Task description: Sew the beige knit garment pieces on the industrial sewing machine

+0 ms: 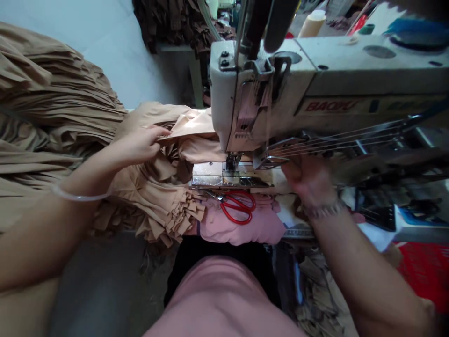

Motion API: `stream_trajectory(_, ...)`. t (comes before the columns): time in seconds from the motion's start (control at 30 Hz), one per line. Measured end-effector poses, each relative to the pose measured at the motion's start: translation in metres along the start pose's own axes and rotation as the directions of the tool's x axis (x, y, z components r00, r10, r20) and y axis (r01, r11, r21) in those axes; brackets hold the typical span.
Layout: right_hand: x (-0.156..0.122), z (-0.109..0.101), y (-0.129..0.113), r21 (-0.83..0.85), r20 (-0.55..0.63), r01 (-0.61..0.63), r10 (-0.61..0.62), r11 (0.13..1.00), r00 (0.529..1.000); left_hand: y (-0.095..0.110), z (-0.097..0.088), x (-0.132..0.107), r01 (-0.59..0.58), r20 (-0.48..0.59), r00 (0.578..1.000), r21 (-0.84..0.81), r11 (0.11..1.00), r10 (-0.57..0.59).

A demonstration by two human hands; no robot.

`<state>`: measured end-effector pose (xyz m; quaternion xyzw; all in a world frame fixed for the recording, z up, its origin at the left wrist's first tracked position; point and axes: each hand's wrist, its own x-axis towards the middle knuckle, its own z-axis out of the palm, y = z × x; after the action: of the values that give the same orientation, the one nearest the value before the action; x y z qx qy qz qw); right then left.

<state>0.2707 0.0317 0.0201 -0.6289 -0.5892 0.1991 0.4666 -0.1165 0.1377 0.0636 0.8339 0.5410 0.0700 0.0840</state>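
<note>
My left hand [145, 145] pinches the edge of a tan fabric piece [192, 124] to the left of the sewing machine [228, 103]. That fabric runs behind the needle area and partly out of sight. My right hand [310, 182] is to the right of the presser foot [231, 161], under the threads and metal guide. Its fingers are mostly hidden and blurred, so what they touch does not show. Red-handled scissors [238, 207] lie on pink cloth [242, 229] in front of the needle plate [206, 175]. Cut tan strips [175, 210] hang over the near edge.
A large heap of folded tan fabric [63, 93] fills the left side. Dark brown cloth [168, 23] is piled at the back. A thread cone [312, 23] stands behind the machine. Several taut threads [336, 140] cross on the right, above a red bag [424, 271].
</note>
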Motion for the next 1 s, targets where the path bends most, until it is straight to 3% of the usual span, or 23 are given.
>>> stream_trajectory(0.07,-0.029,-0.014,0.001,0.209,-0.080,-0.175,0.195,0.962,0.977,-0.009,-0.014,-0.021,0.129,-0.083,0.989,0.061,0.990,-0.124)
stream_trajectory(0.13,-0.054,-0.032,0.007,0.426,-0.151,-0.327,0.423,0.843,0.893,-0.011,-0.028,-0.038,0.232,-0.143,0.965,0.070,0.970,-0.220)
stream_trajectory(0.2,-0.069,-0.048,0.013,0.598,-0.248,-0.318,0.547,0.736,0.799,-0.005,-0.041,-0.050,0.246,-0.093,0.963,-0.072,0.967,-0.252)
stream_trajectory(0.23,-0.072,-0.051,0.012,0.630,-0.310,-0.257,0.540,0.733,0.782,0.002,-0.046,-0.055,0.244,-0.065,0.964,-0.183,0.952,-0.259)
stream_trajectory(0.3,-0.074,-0.047,0.005,0.578,-0.404,-0.124,0.415,0.807,0.815,0.022,-0.051,-0.060,0.211,-0.066,0.963,-0.420,0.883,-0.261)
stream_trajectory(0.33,-0.073,-0.039,-0.001,0.493,-0.392,-0.074,0.297,0.867,0.871,0.036,-0.050,-0.060,0.160,-0.064,0.973,-0.500,0.851,-0.221)
stream_trajectory(0.37,-0.071,-0.028,-0.008,0.351,-0.315,-0.017,0.135,0.936,0.940,0.050,-0.046,-0.059,0.084,-0.043,0.991,-0.534,0.842,-0.126)
stream_trajectory(0.4,-0.069,-0.016,-0.014,0.193,-0.128,0.084,-0.060,0.978,0.990,0.064,-0.040,-0.057,-0.022,-0.003,1.000,-0.539,0.842,0.024)
stream_trajectory(0.43,-0.065,-0.004,-0.017,0.083,0.138,0.254,-0.263,0.964,0.955,0.078,-0.030,-0.054,-0.152,0.046,0.978,-0.521,0.840,0.206)
stream_trajectory(0.47,-0.062,0.007,-0.019,0.010,0.326,0.455,-0.434,0.890,0.840,0.090,-0.018,-0.050,-0.296,0.095,0.918,-0.479,0.826,0.384)
stream_trajectory(0.5,-0.058,0.016,-0.017,-0.090,0.446,0.594,-0.501,0.799,0.742,0.099,-0.004,-0.046,-0.441,0.094,0.850,-0.411,0.798,0.519)
stream_trajectory(0.53,-0.053,0.022,-0.013,-0.189,0.510,0.690,-0.531,0.698,0.677,0.106,0.011,-0.042,-0.564,0.053,0.792,-0.314,0.763,0.608)
stream_trajectory(0.6,-0.046,0.025,0.000,-0.364,0.536,0.769,-0.557,0.526,0.635,0.110,0.039,-0.035,-0.687,-0.021,0.724,-0.100,0.719,0.689)
stream_trajectory(0.67,-0.041,0.020,0.013,-0.443,0.507,0.778,-0.592,0.445,0.627,0.107,0.060,-0.034,-0.687,-0.065,0.721,0.055,0.724,0.689)
stream_trajectory(0.77,-0.041,0.010,0.021,-0.420,0.494,0.810,-0.646,0.409,0.582,0.100,0.074,-0.042,-0.646,-0.133,0.737,0.151,0.748,0.663)
stream_trajectory(0.9,-0.051,0.012,0.015,-0.394,0.488,0.854,-0.709,0.341,0.509,0.104,0.072,-0.061,-0.669,-0.130,0.701,0.223,0.709,0.702)
stream_trajectory(1.0,-0.057,0.019,0.008,-0.385,0.500,0.862,-0.710,0.329,0.495,0.120,0.067,-0.075,-0.613,-0.061,0.747,0.324,0.721,0.662)
